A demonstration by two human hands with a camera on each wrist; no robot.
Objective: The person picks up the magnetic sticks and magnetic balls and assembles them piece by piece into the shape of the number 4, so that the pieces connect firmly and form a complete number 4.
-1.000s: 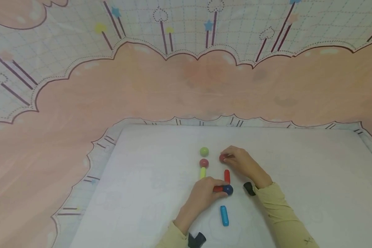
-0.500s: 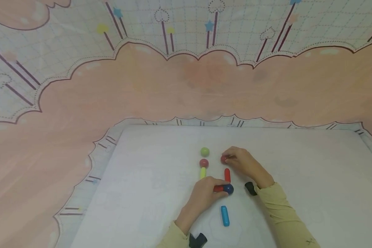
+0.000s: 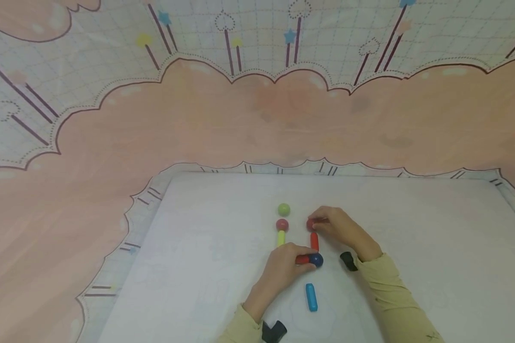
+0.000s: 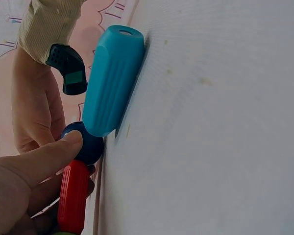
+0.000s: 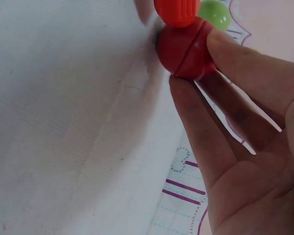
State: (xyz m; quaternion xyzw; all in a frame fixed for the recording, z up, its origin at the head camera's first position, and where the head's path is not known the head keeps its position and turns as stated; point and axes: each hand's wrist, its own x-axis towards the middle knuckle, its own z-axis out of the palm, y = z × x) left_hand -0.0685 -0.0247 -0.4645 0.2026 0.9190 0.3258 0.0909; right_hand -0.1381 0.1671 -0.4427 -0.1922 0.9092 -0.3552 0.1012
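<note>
On white tabletop (image 3: 206, 219), right hand (image 3: 338, 227) pinches red ball (image 5: 183, 51), apparently joining red rod (image 3: 314, 242); left hand (image 3: 281, 263) grips blue ball (image 3: 316, 260); straight push advised.

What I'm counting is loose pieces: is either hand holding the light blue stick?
No, the light blue stick lies apart from the left hand and right hand.
</note>
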